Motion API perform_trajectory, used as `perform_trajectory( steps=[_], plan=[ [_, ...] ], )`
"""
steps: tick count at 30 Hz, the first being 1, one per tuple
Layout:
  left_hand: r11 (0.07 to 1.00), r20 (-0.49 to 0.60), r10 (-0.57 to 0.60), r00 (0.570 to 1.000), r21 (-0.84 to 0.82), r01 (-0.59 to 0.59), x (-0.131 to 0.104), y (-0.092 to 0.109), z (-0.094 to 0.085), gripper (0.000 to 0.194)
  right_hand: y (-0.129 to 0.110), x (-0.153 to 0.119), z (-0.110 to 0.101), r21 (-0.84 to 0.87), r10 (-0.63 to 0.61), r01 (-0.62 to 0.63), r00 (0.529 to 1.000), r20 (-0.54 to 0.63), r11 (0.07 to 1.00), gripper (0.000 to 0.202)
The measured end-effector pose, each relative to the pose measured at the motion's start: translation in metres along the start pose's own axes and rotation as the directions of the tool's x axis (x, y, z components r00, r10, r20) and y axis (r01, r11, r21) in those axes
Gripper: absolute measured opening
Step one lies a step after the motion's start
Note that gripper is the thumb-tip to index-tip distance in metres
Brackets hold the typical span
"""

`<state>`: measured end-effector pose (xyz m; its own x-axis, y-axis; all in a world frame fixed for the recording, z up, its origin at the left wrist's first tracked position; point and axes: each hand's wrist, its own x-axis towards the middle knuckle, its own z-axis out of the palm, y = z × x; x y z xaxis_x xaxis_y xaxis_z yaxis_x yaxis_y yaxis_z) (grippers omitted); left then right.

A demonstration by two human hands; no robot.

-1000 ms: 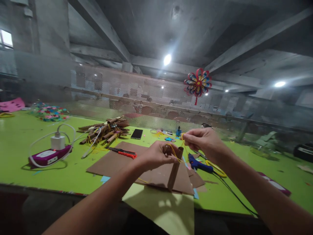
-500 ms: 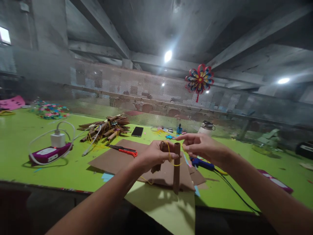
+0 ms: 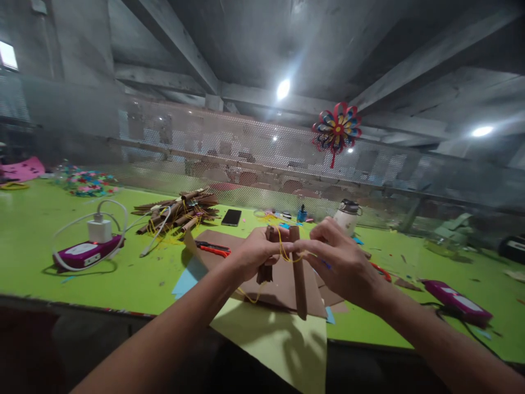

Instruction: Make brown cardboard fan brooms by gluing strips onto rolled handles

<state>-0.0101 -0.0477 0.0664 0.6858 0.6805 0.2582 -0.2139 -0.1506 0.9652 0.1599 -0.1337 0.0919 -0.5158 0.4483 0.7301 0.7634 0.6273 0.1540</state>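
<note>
My left hand (image 3: 257, 253) is closed around short rolled brown paper pieces (image 3: 265, 272), thumb reaching toward a longer brown paper tube (image 3: 299, 287). This tube hangs slightly tilted, its lower end over the brown sheet. Thin yellow string (image 3: 283, 246) loops over the pieces and around the tube's upper part. With thumb and index finger pinched, my right hand (image 3: 342, 260) grips the string at the tube's right side; the fingertips are close to or touching the tube. A loose length of string trails below my left hand.
Brown cardboard (image 3: 246, 290) lies under the hands, with a red-handled cutter (image 3: 213, 249) on it. Behind are a pile of brown paper rolls (image 3: 180, 213), a phone (image 3: 232, 217) and a bottle (image 3: 346, 216). Purple power strips (image 3: 88, 253) with cables lie left and right.
My right hand has come in to the tube and pinched the string. The tube has risen slightly and tilted, its lower end swinging right. The right-hand cable has shifted right.
</note>
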Motion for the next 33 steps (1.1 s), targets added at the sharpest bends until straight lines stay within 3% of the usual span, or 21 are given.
perform_trajectory(
  steps=[3, 6, 8, 10, 12, 14, 19, 22, 26, 30, 33],
  plan=[
    [1.000, -0.010, -0.010, 1.000, 0.029, 0.010, 0.000, 0.001, 0.001, 0.038, -0.002, 0.004, 0.001, 0.016, -0.010, 0.012, 0.994, -0.109, 1.000, 0.016],
    [0.996, 0.015, -0.018, 1.000, 0.089, 0.017, -0.001, 0.000, 0.003, 0.036, 0.002, 0.014, -0.002, 0.256, 0.207, -0.157, 0.962, -0.180, 0.954, 0.011],
    [0.994, 0.038, -0.009, 0.999, 0.107, 0.005, -0.001, -0.002, 0.006, 0.036, 0.007, 0.022, -0.003, 0.443, 0.423, -0.341, 0.901, -0.098, 0.829, 0.013],
    [0.995, 0.060, 0.001, 0.998, 0.101, -0.007, -0.001, -0.003, 0.009, 0.035, 0.013, 0.031, -0.002, 0.597, 0.577, -0.487, 0.815, 0.048, 0.638, 0.020],
    [0.996, 0.061, 0.011, 0.998, 0.088, -0.017, -0.001, -0.003, 0.012, 0.034, 0.019, 0.038, -0.002, 0.681, 0.629, -0.566, 0.752, 0.196, 0.465, 0.024],
    [0.997, 0.054, 0.008, 0.999, 0.081, -0.012, -0.001, -0.004, 0.013, 0.033, 0.024, 0.042, -0.002, 0.697, 0.617, -0.611, 0.726, 0.303, 0.375, 0.023],
    [0.994, 0.061, -0.005, 0.998, 0.106, -0.002, -0.002, 0.000, 0.013, 0.031, 0.026, 0.047, -0.012, 0.586, 0.533, -0.714, 0.689, 0.490, 0.383, 0.017],
    [0.995, 0.064, -0.006, 0.998, 0.104, 0.000, -0.002, 0.002, 0.012, 0.030, 0.024, 0.049, -0.019, 0.488, 0.521, -0.743, 0.670, 0.529, 0.459, 0.013],
    [0.997, 0.051, -0.016, 0.999, 0.082, 0.011, -0.003, 0.001, 0.011, 0.036, 0.027, 0.046, -0.023, 0.414, 0.446, -0.684, 0.716, 0.536, 0.601, 0.014],
    [0.998, 0.052, -0.025, 0.998, 0.058, 0.022, -0.005, 0.000, 0.012, 0.037, 0.038, 0.034, -0.025, 0.513, 0.388, -0.653, 0.751, 0.534, 0.558, 0.046],
    [1.000, 0.050, -0.011, 0.999, 0.022, 0.010, -0.005, 0.001, 0.012, 0.036, 0.039, 0.022, -0.025, 0.568, 0.337, -0.629, 0.772, 0.540, 0.531, 0.045]
  ],
)
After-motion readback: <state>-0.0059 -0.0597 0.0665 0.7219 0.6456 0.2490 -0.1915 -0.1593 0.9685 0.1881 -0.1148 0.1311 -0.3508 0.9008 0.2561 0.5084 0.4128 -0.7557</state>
